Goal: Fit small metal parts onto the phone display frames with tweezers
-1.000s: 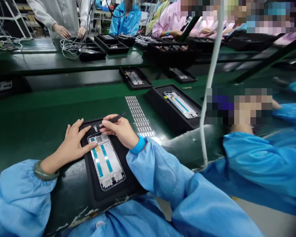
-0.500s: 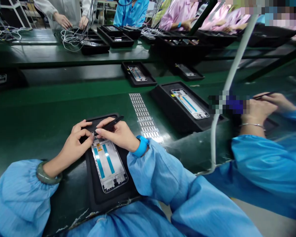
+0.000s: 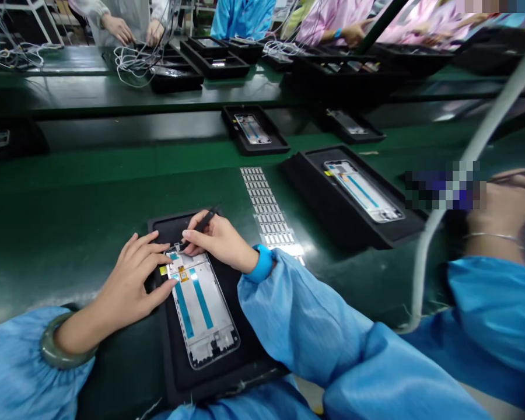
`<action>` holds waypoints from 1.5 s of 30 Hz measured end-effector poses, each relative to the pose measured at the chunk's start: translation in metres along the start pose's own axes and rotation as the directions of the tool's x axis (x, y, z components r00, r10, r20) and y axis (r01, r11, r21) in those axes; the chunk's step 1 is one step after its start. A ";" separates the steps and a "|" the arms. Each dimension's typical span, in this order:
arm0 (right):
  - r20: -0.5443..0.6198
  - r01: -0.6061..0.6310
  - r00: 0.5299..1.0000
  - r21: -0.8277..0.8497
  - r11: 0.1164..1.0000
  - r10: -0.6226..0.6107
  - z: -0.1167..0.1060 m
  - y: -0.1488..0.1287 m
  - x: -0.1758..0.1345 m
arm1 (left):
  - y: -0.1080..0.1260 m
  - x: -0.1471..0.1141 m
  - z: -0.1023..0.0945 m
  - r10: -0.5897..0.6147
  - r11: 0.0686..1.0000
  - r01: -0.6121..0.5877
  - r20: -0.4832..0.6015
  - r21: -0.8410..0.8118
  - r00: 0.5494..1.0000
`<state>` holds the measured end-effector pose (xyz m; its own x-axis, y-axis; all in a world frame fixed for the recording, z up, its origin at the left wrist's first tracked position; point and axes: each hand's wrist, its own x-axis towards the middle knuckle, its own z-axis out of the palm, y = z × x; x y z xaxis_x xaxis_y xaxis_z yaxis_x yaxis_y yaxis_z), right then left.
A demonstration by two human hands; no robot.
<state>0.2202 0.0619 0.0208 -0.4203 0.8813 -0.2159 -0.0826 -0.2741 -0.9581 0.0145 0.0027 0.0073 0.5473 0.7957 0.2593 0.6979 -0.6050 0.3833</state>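
Note:
A silver phone frame [image 3: 203, 315] with two blue strips and an orange flex cable [image 3: 183, 274] lies in a black foam tray [image 3: 175, 364] before me. My left hand [image 3: 135, 277] rests with fingers spread along the frame's upper left edge, near a small yellow tab [image 3: 163, 270]. In my right hand [image 3: 214, 238] is a pair of black tweezers [image 3: 199, 229], gripped like a pen. Their tip points down at the top end of the frame; whether it pinches anything is too small to tell.
Right of the tray lies a sheet of small labels [image 3: 269, 210]. Beyond it a stack of black trays [image 3: 306, 198] carries another phone frame [image 3: 363, 189]. More trays [image 3: 256, 131] stand farther back. A white cable [image 3: 437, 216] hangs at the right, beside a co-worker's arm [image 3: 499, 291].
My left hand has opened from a pinch at the frame's top corner and now lies spread along its left edge. My right hand still holds the tweezers at the top end. The view has shifted slightly.

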 end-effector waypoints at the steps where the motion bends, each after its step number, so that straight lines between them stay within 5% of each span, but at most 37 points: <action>1: -0.001 -0.002 1.000 -0.016 1.000 0.002 0.000 0.001 0.000 | 0.000 0.000 0.000 0.000 1.000 0.000 0.000 0.002 1.000; 27: 0.005 0.079 0.997 -0.244 0.967 -0.080 0.001 0.008 -0.005 | 0.006 0.000 -0.001 0.038 0.997 -0.040 0.020 0.065 0.999; 39: 0.126 0.311 0.947 -0.606 0.733 -0.297 0.000 -0.001 -0.013 | 0.010 0.003 -0.004 0.056 0.981 -0.070 0.082 0.183 0.995; 41: 0.086 0.283 0.955 -0.546 0.789 -0.283 0.000 0.000 -0.013 | 0.011 0.003 -0.004 0.035 0.982 -0.051 0.091 0.180 0.995; 45: -0.091 0.186 0.975 -0.165 0.969 -0.203 0.000 0.001 -0.008 | 0.012 0.002 -0.002 0.018 0.988 -0.030 0.081 0.151 0.997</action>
<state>0.2237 0.0545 0.0218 -0.3106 0.9499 -0.0336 -0.0095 -0.0384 -0.9992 0.0230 -0.0025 0.0142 0.5952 0.7799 0.1933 0.7429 -0.6258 0.2374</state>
